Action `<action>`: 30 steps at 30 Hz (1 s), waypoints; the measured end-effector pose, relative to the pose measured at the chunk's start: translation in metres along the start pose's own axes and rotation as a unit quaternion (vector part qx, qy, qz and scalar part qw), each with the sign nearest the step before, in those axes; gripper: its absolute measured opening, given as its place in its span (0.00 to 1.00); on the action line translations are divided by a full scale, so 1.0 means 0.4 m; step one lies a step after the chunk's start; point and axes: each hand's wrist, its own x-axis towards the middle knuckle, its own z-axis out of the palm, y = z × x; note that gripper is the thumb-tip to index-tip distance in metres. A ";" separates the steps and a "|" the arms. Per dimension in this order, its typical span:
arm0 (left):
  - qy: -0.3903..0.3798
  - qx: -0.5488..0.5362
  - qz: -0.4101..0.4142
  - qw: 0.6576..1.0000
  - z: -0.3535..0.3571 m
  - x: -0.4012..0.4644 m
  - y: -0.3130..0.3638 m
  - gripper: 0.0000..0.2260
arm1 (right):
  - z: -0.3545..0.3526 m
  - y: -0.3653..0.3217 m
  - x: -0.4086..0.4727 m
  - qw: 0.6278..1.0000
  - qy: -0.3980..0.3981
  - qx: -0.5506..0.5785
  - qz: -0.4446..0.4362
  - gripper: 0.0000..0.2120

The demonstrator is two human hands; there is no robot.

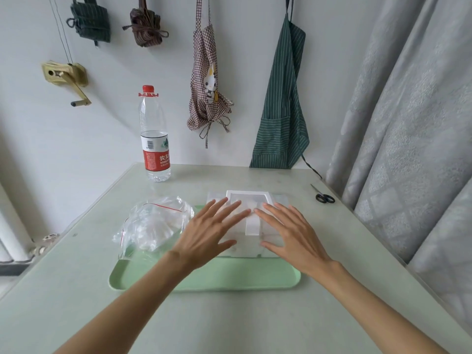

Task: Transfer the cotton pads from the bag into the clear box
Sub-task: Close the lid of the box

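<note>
Hands, left (208, 231) and right (291, 232), spread flat and released over clear box (251, 200), bag (155, 226) lying left.

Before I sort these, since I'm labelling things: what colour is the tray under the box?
Pale mint green tray, clearest in the head view.

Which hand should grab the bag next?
Left. The left hand is beside the bag on the tray's left end; the right hand sits across the clear box, farther away.
</note>
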 end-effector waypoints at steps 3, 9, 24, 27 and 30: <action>0.033 -0.011 -0.004 0.999 0.009 -0.004 -0.003 0.36 | 0.008 0.004 -0.001 1.000 0.024 -0.009 -0.004 0.36; 0.032 -0.042 -0.022 0.998 0.018 0.000 -0.005 0.33 | 0.013 -0.003 0.001 0.999 0.037 0.026 0.018 0.30; -0.018 -0.053 -0.061 0.997 0.040 0.105 -0.045 0.30 | 0.049 0.029 0.092 0.990 0.004 0.117 0.083 0.26; -0.053 -0.075 -0.101 0.991 0.047 0.104 -0.035 0.34 | 0.046 0.034 0.088 0.992 -0.005 0.101 0.076 0.28; -0.066 -0.147 -0.145 0.976 0.020 0.085 -0.034 0.41 | 0.037 0.034 0.091 0.991 -0.030 0.110 0.070 0.30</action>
